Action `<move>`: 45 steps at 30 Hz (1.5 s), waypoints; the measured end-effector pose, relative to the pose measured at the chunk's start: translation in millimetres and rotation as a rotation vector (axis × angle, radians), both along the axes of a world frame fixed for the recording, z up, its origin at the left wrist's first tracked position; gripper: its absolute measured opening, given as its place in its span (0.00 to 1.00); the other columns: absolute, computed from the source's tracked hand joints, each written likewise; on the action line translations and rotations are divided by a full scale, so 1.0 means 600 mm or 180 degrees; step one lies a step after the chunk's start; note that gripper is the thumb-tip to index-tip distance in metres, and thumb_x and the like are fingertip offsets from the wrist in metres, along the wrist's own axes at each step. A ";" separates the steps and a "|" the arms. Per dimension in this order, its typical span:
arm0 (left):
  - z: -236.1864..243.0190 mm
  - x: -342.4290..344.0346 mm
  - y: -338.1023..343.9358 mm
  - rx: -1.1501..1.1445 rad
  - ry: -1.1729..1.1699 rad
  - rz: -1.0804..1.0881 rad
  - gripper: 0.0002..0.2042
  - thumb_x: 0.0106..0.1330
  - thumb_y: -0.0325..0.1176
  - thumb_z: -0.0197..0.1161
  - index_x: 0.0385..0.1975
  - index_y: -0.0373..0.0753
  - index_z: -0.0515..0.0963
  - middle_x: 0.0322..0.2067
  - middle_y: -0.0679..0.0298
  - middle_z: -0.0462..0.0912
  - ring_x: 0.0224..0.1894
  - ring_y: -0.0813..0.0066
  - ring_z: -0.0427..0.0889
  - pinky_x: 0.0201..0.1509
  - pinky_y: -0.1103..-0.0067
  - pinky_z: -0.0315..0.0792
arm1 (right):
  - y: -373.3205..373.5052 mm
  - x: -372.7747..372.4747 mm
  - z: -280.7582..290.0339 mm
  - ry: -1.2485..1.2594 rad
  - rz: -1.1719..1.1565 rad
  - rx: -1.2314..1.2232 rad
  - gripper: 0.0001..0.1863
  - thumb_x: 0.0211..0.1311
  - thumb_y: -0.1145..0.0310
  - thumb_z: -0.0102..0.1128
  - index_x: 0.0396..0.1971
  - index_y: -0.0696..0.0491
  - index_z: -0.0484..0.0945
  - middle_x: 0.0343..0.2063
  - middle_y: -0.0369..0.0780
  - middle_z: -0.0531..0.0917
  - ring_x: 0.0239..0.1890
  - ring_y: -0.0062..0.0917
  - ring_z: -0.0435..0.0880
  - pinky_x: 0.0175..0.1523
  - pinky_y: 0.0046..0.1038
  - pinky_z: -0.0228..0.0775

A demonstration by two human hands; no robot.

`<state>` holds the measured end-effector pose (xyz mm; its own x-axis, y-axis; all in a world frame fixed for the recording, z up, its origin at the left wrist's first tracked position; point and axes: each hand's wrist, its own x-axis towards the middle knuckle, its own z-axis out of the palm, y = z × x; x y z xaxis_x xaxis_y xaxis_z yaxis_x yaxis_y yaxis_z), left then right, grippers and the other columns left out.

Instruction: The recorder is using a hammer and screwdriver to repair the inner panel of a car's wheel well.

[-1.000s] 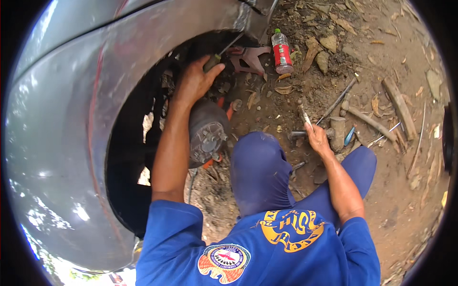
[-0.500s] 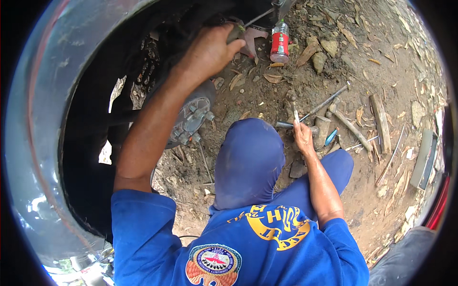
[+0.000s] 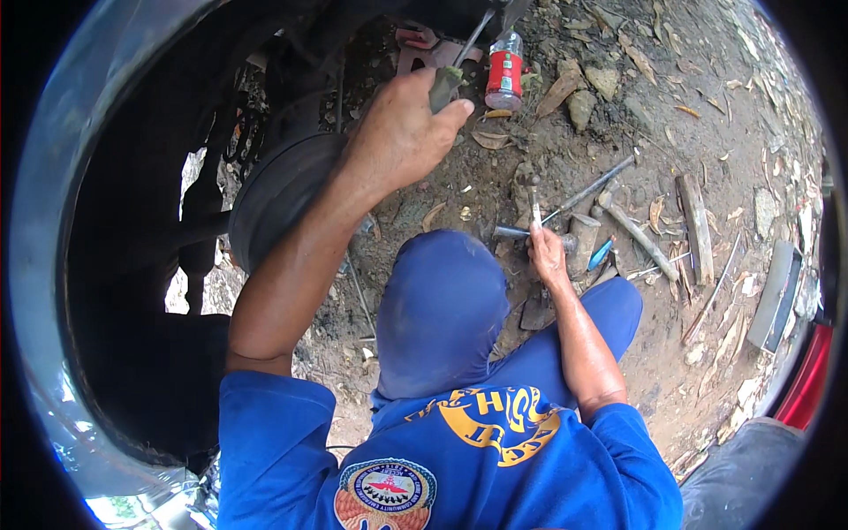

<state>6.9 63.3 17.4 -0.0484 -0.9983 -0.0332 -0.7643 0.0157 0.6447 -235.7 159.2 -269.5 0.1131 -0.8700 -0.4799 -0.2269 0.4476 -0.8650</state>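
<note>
Raised under the car's wheel arch, my left hand [image 3: 402,132] is wrapped round the green-grey handle [image 3: 444,90] of a tool like a screwdriver. Its thin metal shaft [image 3: 477,37] points up to the dark underside, where the tip is hard to make out. My left forearm crosses in front of a dark round brake drum [image 3: 278,199]. Low over the ground at the right, my right hand [image 3: 548,256] has its fingers closed on a short tool with a rounded dark head and pale shaft [image 3: 534,199]. A metal cylinder [image 3: 511,231] lies beside those fingers.
A bottle with a red label [image 3: 504,75] stands beyond my left hand, by a pinkish metal stand [image 3: 428,44]. A long metal bar [image 3: 601,184], sticks [image 3: 640,234], a wood piece [image 3: 698,225] and a blue item [image 3: 600,254] lie rightward. A grey box [image 3: 776,296] sits far right.
My left hand has come nearer me and slightly right with its tool, and my arm now covers the drum's studs. My right hand stays over the same spot. The view has shifted a little.
</note>
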 end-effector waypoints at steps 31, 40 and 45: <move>0.143 0.053 -0.130 -0.0106 -0.3732 -0.0479 0.19 0.59 0.39 0.57 0.45 0.32 0.74 0.32 0.48 0.80 0.37 0.56 0.80 0.44 0.68 0.70 | -0.023 -0.014 -0.019 -0.0013 -0.0077 0.0122 0.27 0.64 0.47 0.46 0.21 0.59 0.72 0.14 0.37 0.71 0.21 0.22 0.68 0.30 0.31 0.62; 0.083 0.290 -0.241 -0.0363 -0.1824 -0.0603 0.20 0.60 0.48 0.57 0.42 0.35 0.75 0.34 0.52 0.80 0.38 0.56 0.79 0.46 0.69 0.71 | -0.042 -0.018 -0.004 0.0161 -0.0284 -0.0177 0.26 0.64 0.49 0.47 0.21 0.59 0.70 0.14 0.38 0.68 0.21 0.22 0.66 0.29 0.31 0.62; 0.115 0.062 -0.118 -0.0479 -0.2959 -0.0885 0.21 0.60 0.45 0.59 0.45 0.33 0.74 0.37 0.47 0.79 0.42 0.51 0.78 0.49 0.67 0.70 | -0.039 -0.036 -0.007 0.0111 -0.0453 -0.0200 0.25 0.64 0.50 0.48 0.19 0.58 0.70 0.14 0.36 0.69 0.21 0.20 0.66 0.28 0.28 0.61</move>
